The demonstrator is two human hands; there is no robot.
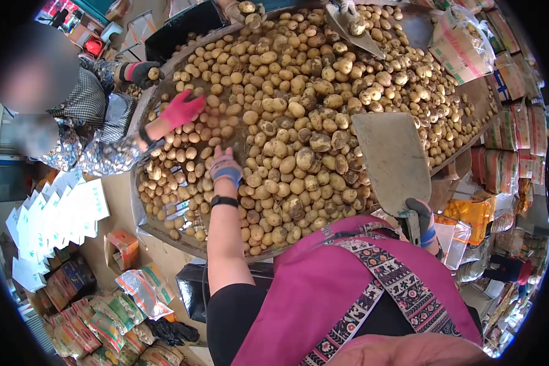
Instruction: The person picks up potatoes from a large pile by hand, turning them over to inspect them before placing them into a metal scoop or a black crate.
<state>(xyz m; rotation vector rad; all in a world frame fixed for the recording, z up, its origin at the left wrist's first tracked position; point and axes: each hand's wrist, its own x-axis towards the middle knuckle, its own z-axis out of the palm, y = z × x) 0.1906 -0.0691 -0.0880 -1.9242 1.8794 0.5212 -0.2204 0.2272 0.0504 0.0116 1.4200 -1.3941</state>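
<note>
A broad heap of potatoes [299, 152], some clean and some caked with soil, covers the sorting table [192, 246]. My left hand [227, 167], in a grey and blue glove, reaches over the potatoes left of the middle. Its fingers are stretched out and apart, with nothing held in them. At the lower right, my right hand [424, 221], in a dark and blue glove, is closed on the handle of a flat metal shovel [396, 160]. The shovel's wide, dusty blade points away from me above the right side of the heap.
Across the left edge, a co-worker's pink-gloved hand [183, 110] reaches over the potatoes; their dark-gloved hand [141, 73] holds one. Another person's shovel [355, 30] is at the far side. A carton [462, 46] stands far right. White boxes [61, 213] and packed bags [97, 323] lie left.
</note>
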